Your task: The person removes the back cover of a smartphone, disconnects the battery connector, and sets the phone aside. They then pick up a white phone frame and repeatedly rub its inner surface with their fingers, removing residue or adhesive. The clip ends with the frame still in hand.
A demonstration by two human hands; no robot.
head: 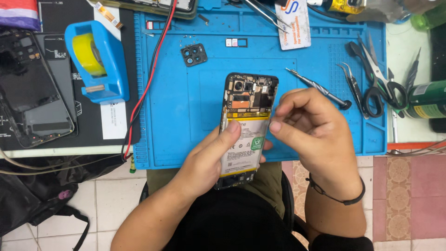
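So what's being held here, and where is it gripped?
The left hand grips an opened phone around its lower half, thumb on the battery; the right hand pinches at its right edge.

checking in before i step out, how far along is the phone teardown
Done: the opened black phone has its back off, white battery and circuit board bare; a small black camera cover lies on the blue silicone mat. In hand: the left hand grips the phone while the right hand pinches at its right edge. Left: the battery sits in place; the slim metal screwdriver lies unused.
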